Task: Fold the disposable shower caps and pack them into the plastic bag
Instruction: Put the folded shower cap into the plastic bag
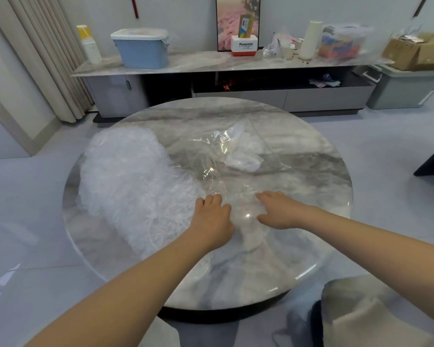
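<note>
Far L, shelf: stack of paper cups (90, 45) w/ yellow top, then blue storage bin (142, 48) w/ white lid, both on the long marble console (201, 61) along the back wall.
L of table: big heap of shower caps (133, 181), white, crinkly, unfolded, covering the L part of the round marble table (318, 156); reaches from far-L rim down toward near edge.
Left hand (212, 216): palm down at R edge of the heap, fingers bent, knuckles up, tips on clear film just beside the caps. Can't tell if it pinches anything or only rests there.
Between hands: one thin clear cap (243, 209), spread flat on table, v hard to see, glare spot on it.
Right hand (280, 211): palm down, fingers straight + spread, pressing flat on that cap; thumb points toward left hand.
Centre/far side of table: plastic bag (226, 149), clear, lying flat, small barcode label on it; a few folded caps (246, 156) show white thru it at its R part. Well apart from both hands.
Back, centre-R: red/white Panasonic box (244, 45) in front of a framed picture (237, 18); white cylinder (310, 40); bagged goods beside it.
Far R: cardboard box (416, 50) on a grey lidded bin (404, 88).
</note>
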### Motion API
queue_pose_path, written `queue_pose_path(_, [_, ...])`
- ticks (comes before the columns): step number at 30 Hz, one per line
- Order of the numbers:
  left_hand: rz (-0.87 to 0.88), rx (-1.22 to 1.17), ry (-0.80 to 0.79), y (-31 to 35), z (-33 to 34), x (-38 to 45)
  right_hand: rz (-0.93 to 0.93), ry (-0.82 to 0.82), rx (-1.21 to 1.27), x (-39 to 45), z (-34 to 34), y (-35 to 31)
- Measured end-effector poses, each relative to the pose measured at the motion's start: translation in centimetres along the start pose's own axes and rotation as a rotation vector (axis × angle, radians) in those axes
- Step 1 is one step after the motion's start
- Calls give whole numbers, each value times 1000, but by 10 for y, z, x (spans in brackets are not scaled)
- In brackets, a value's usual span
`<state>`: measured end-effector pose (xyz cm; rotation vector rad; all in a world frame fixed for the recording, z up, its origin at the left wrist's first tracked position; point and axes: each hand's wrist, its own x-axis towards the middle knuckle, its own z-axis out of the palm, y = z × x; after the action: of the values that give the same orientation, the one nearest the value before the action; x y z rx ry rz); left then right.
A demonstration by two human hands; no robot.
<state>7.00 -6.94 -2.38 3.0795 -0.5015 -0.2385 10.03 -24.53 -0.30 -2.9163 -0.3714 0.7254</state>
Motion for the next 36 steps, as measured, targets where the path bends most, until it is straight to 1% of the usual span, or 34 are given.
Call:
queue_pose_path(5, [-48,116,-46,-6,10,-30,-73,-66,23,-25,12,-7])
queue_pose_path(9, [-98,177,-78,-14,22,-44,-116,-62,-30,-27,19,-17])
queue_pose_path(12, [-145,152,-121,-22,29,-48,-138,-47,-53,-27,23,-20])
queue_pose_path(14, [-156,83,-134,-27,34,-50,-145,-45,-66,-28,27,-20])
queue_pose_path(16, [-141,45,-129,-30,37,-51,-158,-45,-70,-29,32,-20])
queue_pose_path(19, [-96,72,-88,-33,41,-50,-187,-46,-60,-32,36,-20])
queue_pose_path(22, [-61,-27,-5,-31,39,-49,-243,-6,-45,-36,38,-20])
queue_pose_path(25, [25,-147,96,-21,30,-52,-326,93,-26,-42,39,-20])
queue_pose_path(27, [79,-291,119,-11,25,-57,-376,163,-19,-46,41,-19])
queue_pose_path(31, [140,-500,33,7,27,-64,-449,299,-66,-52,45,-16])
queue_pose_path(33, [151,-553,-42,11,29,-67,-478,322,-108,-53,48,-13])
queue_pose_path(36, [174,-591,-136,12,26,-72,-478,321,-91,-55,54,-8])
